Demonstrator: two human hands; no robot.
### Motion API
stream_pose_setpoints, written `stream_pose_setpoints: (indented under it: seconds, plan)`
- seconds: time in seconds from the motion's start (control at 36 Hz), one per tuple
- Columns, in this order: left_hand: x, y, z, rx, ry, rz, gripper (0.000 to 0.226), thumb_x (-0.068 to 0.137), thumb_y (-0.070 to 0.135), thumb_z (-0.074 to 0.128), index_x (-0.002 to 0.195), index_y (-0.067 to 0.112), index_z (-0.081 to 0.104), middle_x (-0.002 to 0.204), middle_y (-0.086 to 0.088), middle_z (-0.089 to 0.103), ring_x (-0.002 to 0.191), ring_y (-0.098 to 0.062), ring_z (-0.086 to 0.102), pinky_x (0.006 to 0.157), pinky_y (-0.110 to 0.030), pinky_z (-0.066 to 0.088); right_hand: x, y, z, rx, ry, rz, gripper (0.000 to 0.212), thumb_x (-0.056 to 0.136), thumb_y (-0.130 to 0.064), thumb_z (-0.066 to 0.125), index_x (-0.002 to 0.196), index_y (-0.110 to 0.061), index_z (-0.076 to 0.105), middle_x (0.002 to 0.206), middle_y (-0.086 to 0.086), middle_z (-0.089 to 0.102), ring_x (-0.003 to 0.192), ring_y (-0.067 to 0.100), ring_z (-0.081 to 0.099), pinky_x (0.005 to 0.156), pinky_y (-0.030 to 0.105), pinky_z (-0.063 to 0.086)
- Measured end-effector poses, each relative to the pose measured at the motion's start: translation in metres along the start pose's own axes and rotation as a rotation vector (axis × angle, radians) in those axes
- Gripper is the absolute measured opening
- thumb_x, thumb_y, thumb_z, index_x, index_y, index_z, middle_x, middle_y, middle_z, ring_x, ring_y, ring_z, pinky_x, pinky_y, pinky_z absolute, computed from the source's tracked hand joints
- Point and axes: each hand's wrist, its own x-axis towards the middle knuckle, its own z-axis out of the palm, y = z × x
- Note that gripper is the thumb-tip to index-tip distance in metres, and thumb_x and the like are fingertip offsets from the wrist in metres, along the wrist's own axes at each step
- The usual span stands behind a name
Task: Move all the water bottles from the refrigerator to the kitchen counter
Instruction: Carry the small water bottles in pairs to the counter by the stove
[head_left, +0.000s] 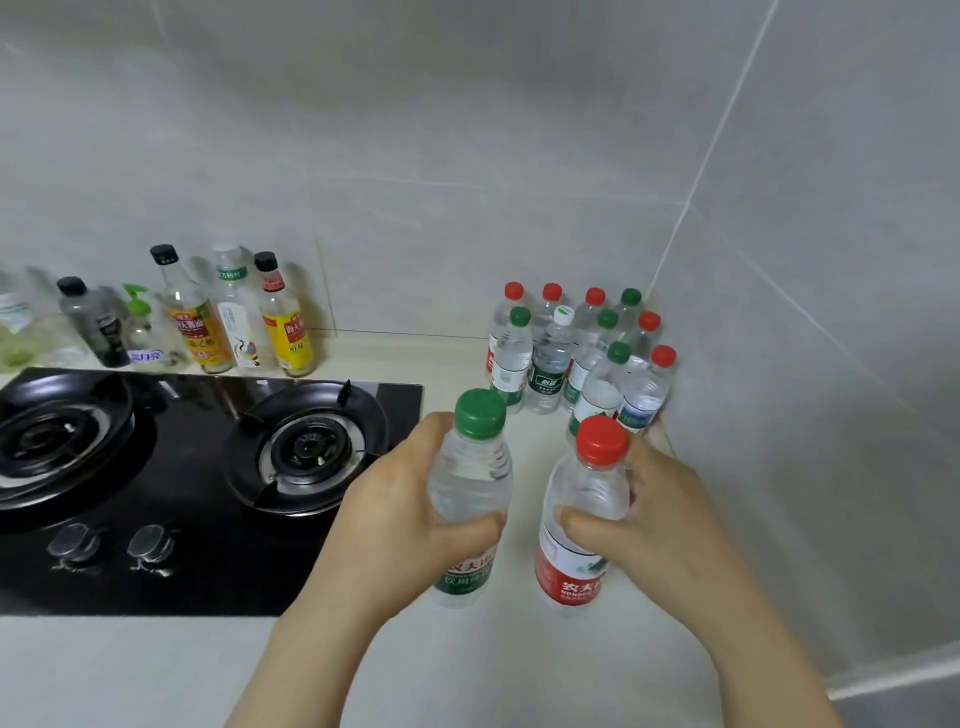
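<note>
Head view: your left hand (395, 525) grips a green-capped bottle (470, 475), right hand (662, 525) a red-capped bottle (584, 491); a delivered cluster (550, 364) stands at one o'clock.

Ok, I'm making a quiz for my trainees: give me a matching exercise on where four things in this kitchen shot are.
1 nearest green-capped bottle
2 nearest red-capped bottle
3 white-capped bottle
4 stove

A in the corner group
B in the right hand
C left of all water bottles
D in the left hand

Pairs: 1-D, 2-B, 3-A, 4-C.
</note>
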Motion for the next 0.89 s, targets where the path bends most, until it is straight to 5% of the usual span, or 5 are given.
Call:
stream_pose_setpoints:
  seconds: [0.22,0.5,0.61,0.89]
  plan:
    - [0.032,-0.008,0.016,0.013,-0.02,-0.028,0.045,0.064,0.034,0.076,0.1,0.037,0.048,0.087,0.011,0.066,0.082,-0.009,0.064,0.073,-0.038,0.054,0.041,0.026,0.0,-0.04,-0.046,-0.018,0.027,0.064,-0.023,0.076,0.083,-0.028,0.059,0.081,-0.017,0.064,0.075,-0.001,0.061,0.061,0.016,0.044]
    - [0.08,-0.022,0.046,0.042,-0.05,-0.082,0.044,0.063,0.03,0.075,0.096,0.034,0.047,0.082,0.009,0.063,0.077,-0.013,0.06,0.07,-0.037,0.053,0.094,0.051,-0.001,-0.138,-0.063,-0.1,0.032,0.062,-0.017,0.078,0.069,-0.031,0.05,0.075,-0.032,0.056,0.071,-0.009,0.053,0.057,0.004,0.037]
    - [0.099,-0.031,0.055,0.048,-0.062,-0.095,0.044,0.059,0.034,0.071,0.095,0.033,0.046,0.08,0.008,0.062,0.076,-0.014,0.059,0.067,-0.034,0.051,0.117,0.064,0.001,-0.177,-0.104,-0.078,0.027,0.063,-0.02,0.077,0.074,-0.026,0.052,0.068,-0.011,0.059,0.073,-0.004,0.052,0.058,0.007,0.038]
    - [0.137,-0.056,0.073,0.071,-0.078,-0.144,0.044,0.062,0.029,0.075,0.093,0.033,0.044,0.08,0.009,0.058,0.074,-0.013,0.055,0.063,-0.028,0.047,0.168,0.088,0.009,-0.204,-0.179,-0.021,0.028,0.061,-0.022,0.075,0.077,-0.028,0.053,0.07,-0.009,0.059,0.067,0.004,0.054,0.055,0.013,0.04]
